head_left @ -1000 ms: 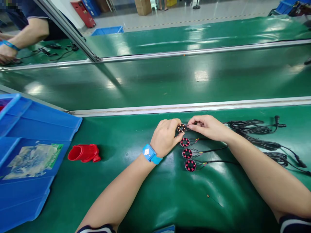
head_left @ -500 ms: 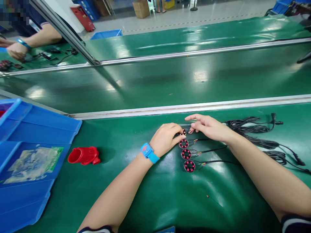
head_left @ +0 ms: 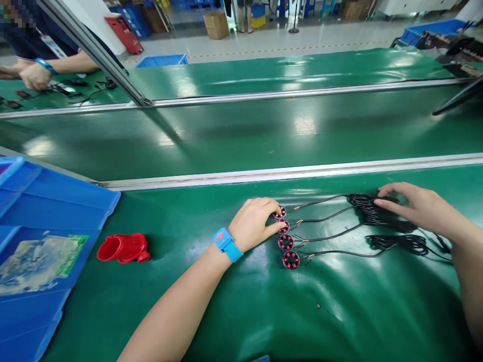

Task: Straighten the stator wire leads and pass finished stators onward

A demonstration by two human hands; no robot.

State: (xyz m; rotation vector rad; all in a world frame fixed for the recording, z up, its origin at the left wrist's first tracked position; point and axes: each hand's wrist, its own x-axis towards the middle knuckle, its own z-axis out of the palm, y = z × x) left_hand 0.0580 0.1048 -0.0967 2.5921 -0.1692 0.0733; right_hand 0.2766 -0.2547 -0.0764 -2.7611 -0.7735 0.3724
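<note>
**Four coil rings in a row, one hand at each end of the leads**

Count them: four small round coil rings with red windings [head_left: 286,235] lie in a short column on the glossy green bench mat [head_left: 241,311], each trailing a thin black lead off to the person's right. The top ring sits half under fingertips; the bottom one [head_left: 291,260] lies clear and flat.

The left hand [head_left: 255,223], with one bright blue wrist strap [head_left: 225,243] on it, rests loosely curled just beside the column, fingertips touching the top two rings. It grips nothing; it only steadies them against the mat.

Over at the far end, the right hand [head_left: 413,207] lies palm down, fingers spread flat on the upper bundle of coiled black cable [head_left: 372,211]. It presses rather than clasps. A second black cable bundle [head_left: 400,243] lies just below it, untouched. So the rings are at the left hand and well apart from the right, joined only by the leads.

To the left: one red plastic funnel-shaped part [head_left: 123,248] on its side, and a blue plastic tray [head_left: 56,201] holding one clear bag [head_left: 37,264]. Beyond the metal rail, another worker's hand [head_left: 35,76] is at the far bench.
</note>
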